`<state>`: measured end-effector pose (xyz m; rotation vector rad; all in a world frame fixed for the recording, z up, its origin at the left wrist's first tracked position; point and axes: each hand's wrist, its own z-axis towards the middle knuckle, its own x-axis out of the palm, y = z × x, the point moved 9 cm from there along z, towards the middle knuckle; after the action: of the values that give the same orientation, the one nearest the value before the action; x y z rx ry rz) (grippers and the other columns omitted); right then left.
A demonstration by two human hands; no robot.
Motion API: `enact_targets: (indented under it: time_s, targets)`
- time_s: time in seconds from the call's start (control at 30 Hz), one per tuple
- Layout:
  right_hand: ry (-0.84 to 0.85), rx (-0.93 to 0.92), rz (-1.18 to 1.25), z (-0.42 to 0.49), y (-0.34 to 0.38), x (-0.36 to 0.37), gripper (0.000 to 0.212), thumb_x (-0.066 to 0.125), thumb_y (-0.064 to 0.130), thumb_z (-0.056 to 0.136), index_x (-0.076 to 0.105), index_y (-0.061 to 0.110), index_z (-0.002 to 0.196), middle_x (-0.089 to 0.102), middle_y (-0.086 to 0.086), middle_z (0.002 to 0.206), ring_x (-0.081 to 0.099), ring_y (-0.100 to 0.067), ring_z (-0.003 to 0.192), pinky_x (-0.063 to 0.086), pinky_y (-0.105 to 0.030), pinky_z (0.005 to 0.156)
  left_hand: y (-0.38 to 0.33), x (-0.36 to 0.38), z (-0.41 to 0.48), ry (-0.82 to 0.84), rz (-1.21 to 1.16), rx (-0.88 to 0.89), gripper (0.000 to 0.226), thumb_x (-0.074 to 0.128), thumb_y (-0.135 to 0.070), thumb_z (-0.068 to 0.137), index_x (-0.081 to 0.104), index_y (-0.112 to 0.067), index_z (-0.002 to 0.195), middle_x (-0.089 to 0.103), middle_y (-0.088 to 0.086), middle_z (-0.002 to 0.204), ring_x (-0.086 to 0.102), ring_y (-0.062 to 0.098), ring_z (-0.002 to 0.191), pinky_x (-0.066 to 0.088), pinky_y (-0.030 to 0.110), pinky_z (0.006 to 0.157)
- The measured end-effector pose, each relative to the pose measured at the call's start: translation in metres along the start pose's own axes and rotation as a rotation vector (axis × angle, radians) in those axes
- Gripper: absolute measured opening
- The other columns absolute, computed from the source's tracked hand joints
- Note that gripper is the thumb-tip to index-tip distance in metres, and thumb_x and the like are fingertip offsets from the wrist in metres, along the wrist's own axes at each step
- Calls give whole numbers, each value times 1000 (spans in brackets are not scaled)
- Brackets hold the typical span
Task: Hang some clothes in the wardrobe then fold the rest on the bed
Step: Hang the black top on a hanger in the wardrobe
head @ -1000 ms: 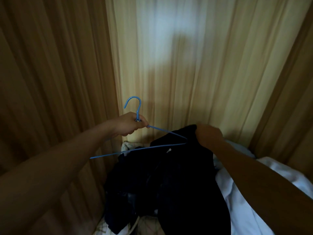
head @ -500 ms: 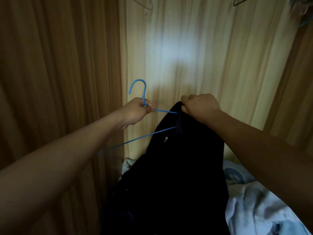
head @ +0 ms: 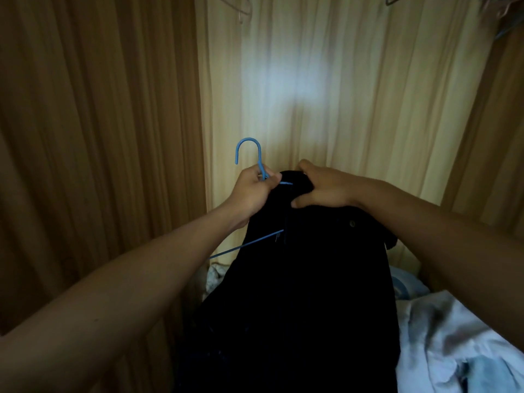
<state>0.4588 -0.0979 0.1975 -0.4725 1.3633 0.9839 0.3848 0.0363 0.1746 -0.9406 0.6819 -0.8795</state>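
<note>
hanger (head: 248,146): smooth blue coated wire | garment (head: 306,279): matt black cloth | curtain (head: 326,95): pleated cream cloth

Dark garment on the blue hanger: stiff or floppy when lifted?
Probably floppy: the dark garment hangs in a long drape below the right hand. May slip off: the thin blue hanger, gripped by the left hand, has one arm bare.

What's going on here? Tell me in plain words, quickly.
A person is fitting a dark garment onto a blue hanger, in front of curtains. The left hand grips the hanger just below its hook. The right hand grips the top of the garment and holds it over the hanger's right side. The hanger's left end sticks out bare, so the garment is only partly on. Pale bedding lies at the lower right.
</note>
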Motion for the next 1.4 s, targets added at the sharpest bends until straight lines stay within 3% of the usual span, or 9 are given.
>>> enact_targets:
  time_s: [0.13,0.23,0.33,0.47,0.63,0.7,0.83,1.03,1.4]
  targets:
    - [-141,-26,-230,-5,-9,6,52,72,54,87,38,22,111,61,-4,96,63,-31,92,49,-39,74,3,1,1,-62,135,195,20,68,-14,94,53,-8,106,54,2,74,54,12,67,45,22,69]
    - [-238,10,-233,-11,-24,-4,51,65,57,91,44,17,114,58,-5,92,62,-33,92,42,-38,68,-5,-15,-24,-267,536,569,26,68,-15,88,54,-12,110,56,-3,100,55,19,95,43,29,85]
    - [-322,26,-209,-14,-33,-22,51,64,60,90,45,19,113,62,-7,92,62,-33,90,45,-39,69,26,11,-52,-18,867,811,11,56,-16,87,56,-12,98,55,5,94,55,28,88,44,38,76]
    - [-407,15,-161,-16,-30,-42,47,60,62,91,43,21,109,62,-5,85,61,-31,82,50,-42,71,136,31,-47,428,899,251,29,58,-17,90,54,-19,119,50,2,113,58,27,103,49,38,86]
    - [-452,-20,-127,-20,-21,-48,47,59,61,92,47,20,112,62,-6,82,61,-30,78,52,-44,71,188,46,-46,563,704,-164,87,63,-50,86,13,-35,156,28,10,154,35,30,138,33,44,114]
    - [-468,-30,-82,-23,-21,-51,48,60,61,91,47,20,112,63,-7,81,62,-30,76,53,-46,71,197,53,-43,517,680,-188,96,64,-39,88,-1,-36,160,20,10,163,28,32,146,30,47,119]
    - [-493,-23,-56,-34,-36,-59,45,59,63,90,48,24,110,64,-6,82,63,-27,76,54,-45,72,195,55,-38,331,642,-176,72,51,1,95,23,-18,158,44,15,153,46,32,137,38,34,111]
    - [-515,74,-55,-59,-82,-76,42,58,62,91,49,25,108,65,-8,83,64,-28,77,55,-47,75,169,19,-21,408,673,-16,31,63,-21,92,66,-22,123,70,2,119,64,23,114,49,33,93]
    - [-442,125,-468,-85,-78,-93,52,41,68,95,39,20,116,53,-4,67,61,-35,71,52,-42,64,32,-48,60,257,848,149,12,63,-25,99,68,-16,105,70,8,104,65,25,99,48,29,79]
